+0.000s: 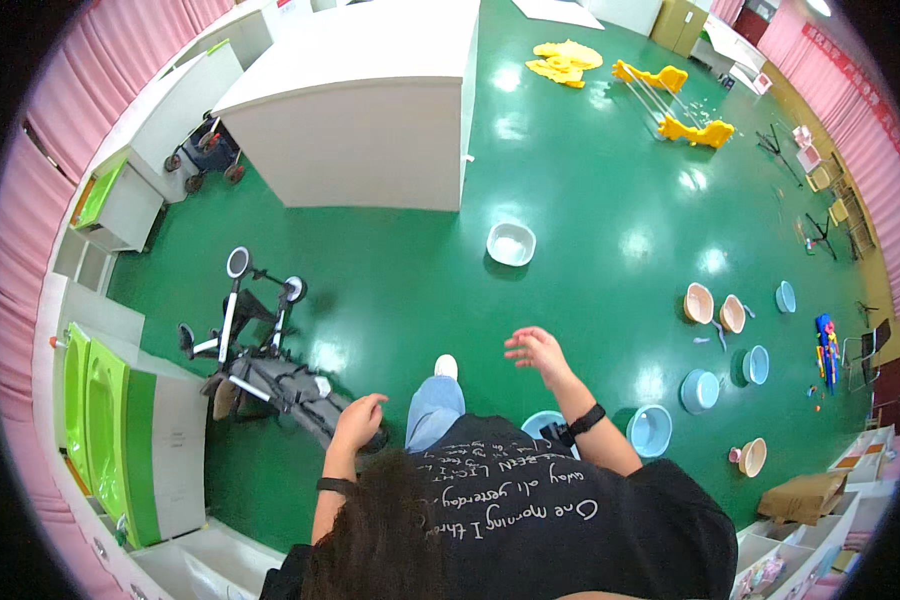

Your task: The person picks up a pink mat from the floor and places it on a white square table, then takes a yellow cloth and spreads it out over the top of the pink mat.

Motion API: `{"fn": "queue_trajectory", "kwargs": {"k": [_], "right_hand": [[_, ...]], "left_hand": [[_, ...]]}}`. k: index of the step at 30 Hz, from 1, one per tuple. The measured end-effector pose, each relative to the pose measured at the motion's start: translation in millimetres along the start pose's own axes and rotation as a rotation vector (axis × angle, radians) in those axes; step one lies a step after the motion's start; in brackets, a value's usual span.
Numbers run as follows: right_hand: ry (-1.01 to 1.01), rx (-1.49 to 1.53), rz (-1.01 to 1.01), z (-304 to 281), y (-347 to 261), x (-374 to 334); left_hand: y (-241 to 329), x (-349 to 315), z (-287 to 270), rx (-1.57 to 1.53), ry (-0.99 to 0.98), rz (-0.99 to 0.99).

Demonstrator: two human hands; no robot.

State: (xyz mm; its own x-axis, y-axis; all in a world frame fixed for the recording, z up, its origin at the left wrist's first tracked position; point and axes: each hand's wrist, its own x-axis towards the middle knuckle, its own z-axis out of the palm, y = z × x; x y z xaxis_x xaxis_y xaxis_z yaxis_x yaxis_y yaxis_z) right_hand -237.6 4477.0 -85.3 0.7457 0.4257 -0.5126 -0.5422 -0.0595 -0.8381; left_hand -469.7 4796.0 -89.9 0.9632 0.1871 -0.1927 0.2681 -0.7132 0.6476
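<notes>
My left hand (359, 421) hangs in the air with its fingers loosely bent, and I see nothing in it. Just beyond it to the left, a grey and black baby stroller (288, 385) with a white frame lies tipped over on the floor. It is hard to tell whether the hand touches it. My right hand (536, 354) is held out over the green floor, fingers spread and holding nothing. Ahead of that hand stands a white plastic basin (511, 244). A light blue basin (542, 423) is partly hidden behind my right forearm.
A large white counter (370, 140) stands ahead. Blue basins (650, 431) and beige basins (699, 303) are scattered to the right. Green-topped white cabinets (120, 430) line the left. Farther off lie yellow plastic parts (695, 132). A dark cart (208, 150) stands beside the counter.
</notes>
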Motion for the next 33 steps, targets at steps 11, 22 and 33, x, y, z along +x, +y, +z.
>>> {"fn": "queue_trajectory", "kwargs": {"k": [11, 22, 33], "right_hand": [[0.263, 0.034, -0.214, -46.1, -175.1, 119.7], [0.596, 0.303, -0.211, -218.5, -202.9, 190.4], [0.495, 0.164, -0.295, -403.7, -344.0, 329.1]], "left_hand": [[-29.2, 273.5, -30.6, -0.055, -0.146, 0.008], [192.8, 551.6, 49.4, -0.240, -0.490, 0.408], [406.9, 761.9, 124.9, -0.355, -0.541, 0.444]]}}
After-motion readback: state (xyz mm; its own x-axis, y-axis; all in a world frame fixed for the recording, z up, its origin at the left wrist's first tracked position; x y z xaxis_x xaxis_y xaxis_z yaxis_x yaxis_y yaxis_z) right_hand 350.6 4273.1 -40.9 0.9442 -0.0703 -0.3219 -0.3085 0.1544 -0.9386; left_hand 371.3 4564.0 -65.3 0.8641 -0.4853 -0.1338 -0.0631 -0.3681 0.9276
